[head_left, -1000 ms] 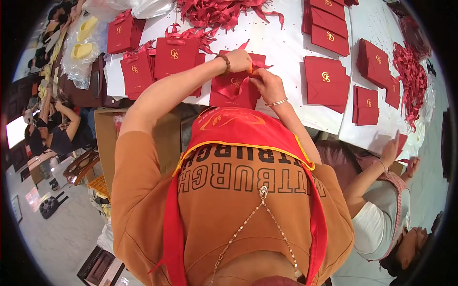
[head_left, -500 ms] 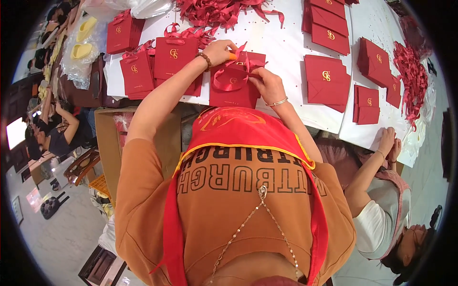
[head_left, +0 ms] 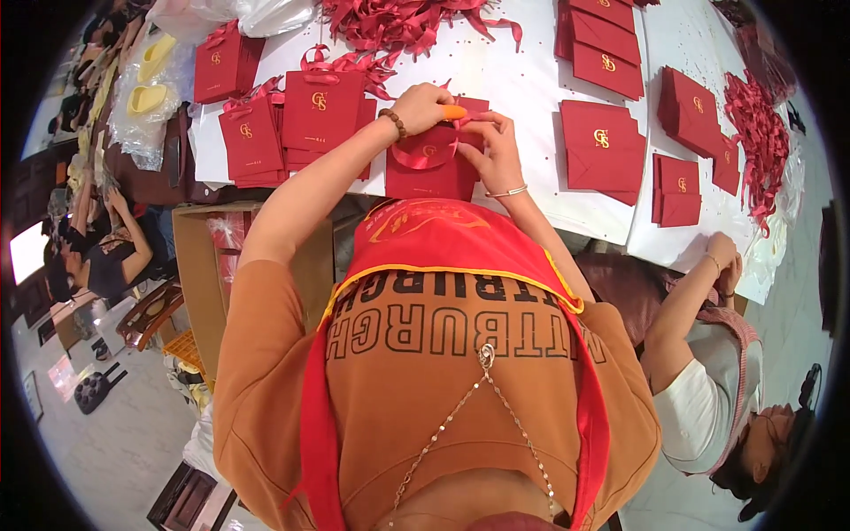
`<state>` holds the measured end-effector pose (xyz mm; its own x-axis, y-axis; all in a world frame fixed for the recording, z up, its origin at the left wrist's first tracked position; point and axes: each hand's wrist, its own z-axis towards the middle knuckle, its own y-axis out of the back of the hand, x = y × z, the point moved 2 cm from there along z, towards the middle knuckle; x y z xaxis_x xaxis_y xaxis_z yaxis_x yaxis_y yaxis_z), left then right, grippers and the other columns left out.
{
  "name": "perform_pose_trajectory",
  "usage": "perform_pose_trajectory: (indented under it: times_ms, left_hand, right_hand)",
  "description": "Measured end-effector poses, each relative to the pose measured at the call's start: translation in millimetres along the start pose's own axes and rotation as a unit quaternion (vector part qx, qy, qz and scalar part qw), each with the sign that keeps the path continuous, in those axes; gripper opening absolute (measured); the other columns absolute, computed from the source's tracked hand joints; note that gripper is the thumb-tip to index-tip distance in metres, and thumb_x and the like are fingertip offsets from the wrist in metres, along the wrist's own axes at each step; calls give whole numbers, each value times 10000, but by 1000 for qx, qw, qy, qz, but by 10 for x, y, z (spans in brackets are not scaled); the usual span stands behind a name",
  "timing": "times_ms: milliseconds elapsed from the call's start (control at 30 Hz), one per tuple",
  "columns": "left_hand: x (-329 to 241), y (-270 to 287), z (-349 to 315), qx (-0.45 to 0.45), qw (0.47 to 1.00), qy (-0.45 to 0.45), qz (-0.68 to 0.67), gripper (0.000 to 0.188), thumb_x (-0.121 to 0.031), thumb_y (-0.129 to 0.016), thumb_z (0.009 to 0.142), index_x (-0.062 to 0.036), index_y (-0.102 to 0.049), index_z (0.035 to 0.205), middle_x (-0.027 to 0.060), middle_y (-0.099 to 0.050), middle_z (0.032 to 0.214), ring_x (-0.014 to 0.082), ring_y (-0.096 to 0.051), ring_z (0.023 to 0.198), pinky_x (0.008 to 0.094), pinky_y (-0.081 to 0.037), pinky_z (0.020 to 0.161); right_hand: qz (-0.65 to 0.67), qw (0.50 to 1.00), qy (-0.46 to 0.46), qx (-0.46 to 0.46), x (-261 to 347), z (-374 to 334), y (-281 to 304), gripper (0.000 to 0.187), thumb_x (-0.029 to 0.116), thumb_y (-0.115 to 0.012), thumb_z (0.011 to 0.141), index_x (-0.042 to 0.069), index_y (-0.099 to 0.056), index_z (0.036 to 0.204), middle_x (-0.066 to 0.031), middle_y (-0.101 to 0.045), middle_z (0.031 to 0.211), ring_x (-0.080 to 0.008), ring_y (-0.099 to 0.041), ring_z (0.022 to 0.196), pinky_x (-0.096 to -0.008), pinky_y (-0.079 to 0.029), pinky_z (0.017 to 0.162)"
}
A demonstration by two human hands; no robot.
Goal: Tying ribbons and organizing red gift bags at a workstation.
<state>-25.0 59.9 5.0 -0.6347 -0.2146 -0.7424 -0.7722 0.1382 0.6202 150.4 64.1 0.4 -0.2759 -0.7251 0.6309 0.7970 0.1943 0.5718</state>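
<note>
A small red paper gift bag (head_left: 431, 173) with a gold emblem lies flat on the white table (head_left: 522, 80) in front of me. My left hand (head_left: 423, 106), with an orange finger cot on one finger and a bead bracelet on the wrist, pinches the bag's top edge. My right hand (head_left: 494, 146), wearing a thin bangle, holds the same top edge from the right. A red ribbon handle (head_left: 416, 156) loops across the bag's face between both hands.
Finished red bags (head_left: 310, 111) with ribbon handles are stacked to the left. Flat red bags (head_left: 602, 146) lie to the right, and loose red ribbons (head_left: 398, 22) pile at the back. A cardboard box (head_left: 208, 283) stands below the table. Another person (head_left: 717, 389) works at right.
My left hand has slid right along the bag's top edge toward my right hand. The person at right has drawn their hands closer together.
</note>
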Motion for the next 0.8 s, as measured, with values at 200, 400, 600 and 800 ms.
perform_pose_trajectory:
  times_ms: [200,400,600,800]
  left_hand:
    - [119,208,160,-69,998,-6,-7,234,-276,-606,784,-54,-649,723,18,-570,599,87,-491,542,234,-382,521]
    - [260,476,218,-159,966,106,-173,194,-254,-550,836,-91,-655,836,-39,-583,692,59,-506,591,192,-376,531]
    - [275,267,-313,-233,937,74,-249,505,-274,-618,789,-9,-451,1185,92,-560,1029,151,-549,878,270,-443,740]
    - [80,293,-818,-202,936,63,-282,554,-185,-739,670,11,-488,1124,146,-536,1114,168,-528,996,303,-425,849]
  right_hand:
    - [281,888,-305,197,15,-48,-97,465,39,-640,736,63,-453,1161,-102,-552,1070,-149,-546,933,-277,-442,787]
    - [254,932,-213,143,12,-48,-124,453,54,-633,741,89,-457,1157,-129,-557,1077,-196,-584,903,-281,-461,764]
    - [457,838,-297,3,-4,49,-88,413,60,-641,762,29,-457,1131,-81,-541,1028,-147,-553,915,-249,-474,745]
    - [383,867,-317,-15,10,310,-219,261,76,-634,780,39,-484,991,-42,-573,844,-80,-532,749,-196,-436,663]
